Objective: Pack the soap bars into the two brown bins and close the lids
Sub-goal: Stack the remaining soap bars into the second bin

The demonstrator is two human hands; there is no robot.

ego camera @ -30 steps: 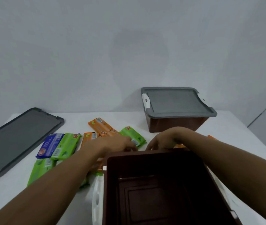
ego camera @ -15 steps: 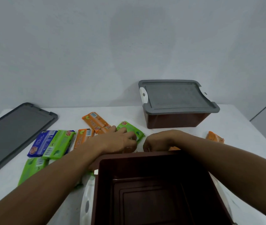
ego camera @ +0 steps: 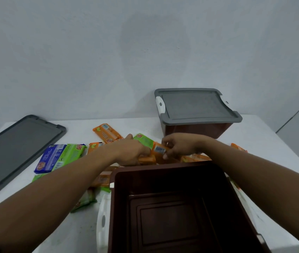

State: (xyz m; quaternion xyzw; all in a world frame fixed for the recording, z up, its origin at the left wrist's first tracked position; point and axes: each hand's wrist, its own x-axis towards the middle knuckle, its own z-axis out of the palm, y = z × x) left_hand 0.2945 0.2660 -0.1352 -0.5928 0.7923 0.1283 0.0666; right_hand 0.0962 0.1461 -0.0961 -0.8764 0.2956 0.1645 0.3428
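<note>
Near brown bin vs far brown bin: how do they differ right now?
The near bin is open and empty inside; the far bin is covered by its grey lid. The near bin stands at the front, in front of the soap bars; the far bin stands behind them, by the wall. Shared: brown body, white latch on the left side.
</note>
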